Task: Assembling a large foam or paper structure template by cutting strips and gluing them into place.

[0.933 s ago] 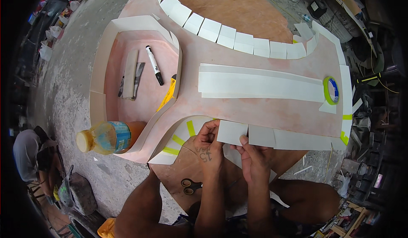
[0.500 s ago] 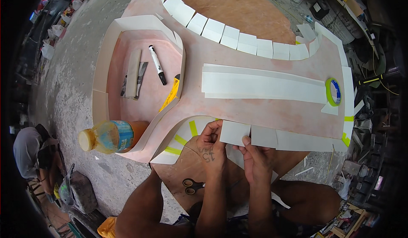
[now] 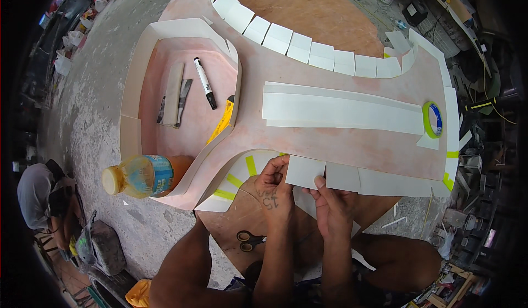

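At the near edge of a pinkish shaped panel (image 3: 352, 143), a white card piece (image 3: 305, 171) stands against the rim. My left hand (image 3: 275, 186) pinches its left end, thumb and fingers closed. My right hand (image 3: 331, 204) grips its lower right side with the thumb on the front; some fingertips are hidden behind the card. More white card (image 3: 393, 182) runs along the edge to the right. Green tape strips (image 3: 251, 165) lie on the curved white card left of my left hand. Along the far curve stands a row of white card tabs (image 3: 300, 47).
Long white strips (image 3: 341, 107) and a green tape roll (image 3: 432, 119) lie on the panel. A marker (image 3: 204, 82) rests in the recess, with a bottle (image 3: 143, 176) at its near corner. Scissors (image 3: 250, 241) lie below my left hand. Another person (image 3: 47, 195) crouches far left.
Both hands keep their grip on the white card piece. The whole view has shifted very slightly; otherwise little differs.
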Demonstrator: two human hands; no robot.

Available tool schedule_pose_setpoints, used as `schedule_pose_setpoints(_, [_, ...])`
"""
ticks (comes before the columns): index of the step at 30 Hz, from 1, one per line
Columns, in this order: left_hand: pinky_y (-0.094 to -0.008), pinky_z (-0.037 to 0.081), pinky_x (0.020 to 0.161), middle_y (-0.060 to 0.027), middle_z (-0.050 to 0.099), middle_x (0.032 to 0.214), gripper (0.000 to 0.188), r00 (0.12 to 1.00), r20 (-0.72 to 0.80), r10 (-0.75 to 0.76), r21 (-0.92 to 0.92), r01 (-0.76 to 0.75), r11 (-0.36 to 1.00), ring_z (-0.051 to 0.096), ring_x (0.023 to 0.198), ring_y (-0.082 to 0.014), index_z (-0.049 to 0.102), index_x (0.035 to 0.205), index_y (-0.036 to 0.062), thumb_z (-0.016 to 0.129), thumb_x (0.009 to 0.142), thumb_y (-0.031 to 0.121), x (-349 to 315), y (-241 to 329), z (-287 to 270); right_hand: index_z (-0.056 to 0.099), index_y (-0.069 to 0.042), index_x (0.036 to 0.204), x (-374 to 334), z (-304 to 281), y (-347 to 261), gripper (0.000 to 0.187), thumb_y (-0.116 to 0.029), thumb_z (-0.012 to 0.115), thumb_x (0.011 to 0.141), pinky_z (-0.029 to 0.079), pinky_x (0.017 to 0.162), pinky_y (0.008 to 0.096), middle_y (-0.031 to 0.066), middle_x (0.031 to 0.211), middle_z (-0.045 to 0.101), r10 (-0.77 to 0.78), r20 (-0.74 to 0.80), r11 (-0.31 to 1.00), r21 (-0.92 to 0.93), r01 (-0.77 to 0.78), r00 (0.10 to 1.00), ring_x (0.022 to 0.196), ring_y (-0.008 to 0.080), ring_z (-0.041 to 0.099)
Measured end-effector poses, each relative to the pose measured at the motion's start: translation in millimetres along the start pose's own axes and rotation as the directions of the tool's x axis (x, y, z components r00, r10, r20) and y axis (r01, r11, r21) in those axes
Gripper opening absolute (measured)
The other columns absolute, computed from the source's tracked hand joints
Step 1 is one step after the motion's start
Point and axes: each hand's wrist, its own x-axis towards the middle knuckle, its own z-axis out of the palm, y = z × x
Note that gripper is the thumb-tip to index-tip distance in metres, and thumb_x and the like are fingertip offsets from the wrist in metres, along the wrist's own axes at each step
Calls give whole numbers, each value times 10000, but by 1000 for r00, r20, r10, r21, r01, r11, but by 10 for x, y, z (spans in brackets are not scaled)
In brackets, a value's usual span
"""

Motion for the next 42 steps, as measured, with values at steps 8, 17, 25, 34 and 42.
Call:
schedule_pose_setpoints(8, [-194,465,467,-58,668,779,115,1000,-8,-1,16,1,1000,593,566,-78,637,965,-11,636,868,51,-13,15,19,579,-32,983,2,-13,15,214,100,621,820,543,720,358,56,886,601,-6,-5,1000,6,6,1000,798,163,602])
schedule_pose_setpoints(17, [-210,492,473,-63,667,777,120,1000,3,6,26,-6,1000,605,573,-89,634,969,-12,634,869,52,-3,10,0,585,-37,985,8,-27,19,210,90,630,823,540,720,352,64,897,612,-23,42,1000,15,22,999,797,170,610])
schedule_pose_setpoints(25, [-237,524,461,-79,675,809,132,1000,5,8,4,-8,1000,635,597,-115,629,982,-15,629,870,54,2,-28,-19,596,-41,1009,10,-41,20,202,61,632,839,548,726,349,67,923,626,-27,52,999,-16,28,998,826,176,627])
schedule_pose_setpoints(34, [-235,518,461,-78,675,806,128,1000,-6,13,16,-13,1000,625,584,-110,636,977,-15,635,871,57,3,-14,-3,595,-38,1052,18,-93,60,224,51,614,847,570,727,358,72,965,629,-56,91,998,-13,58,994,876,187,640])
schedule_pose_setpoints(42, [-190,480,685,-82,698,894,147,997,31,-65,-14,66,998,630,757,-73,628,1001,-28,661,875,39,-22,23,-36,591,-41,952,2,-10,3,190,92,627,820,529,737,359,63,913,617,7,8,1000,18,-7,1000,818,175,610])
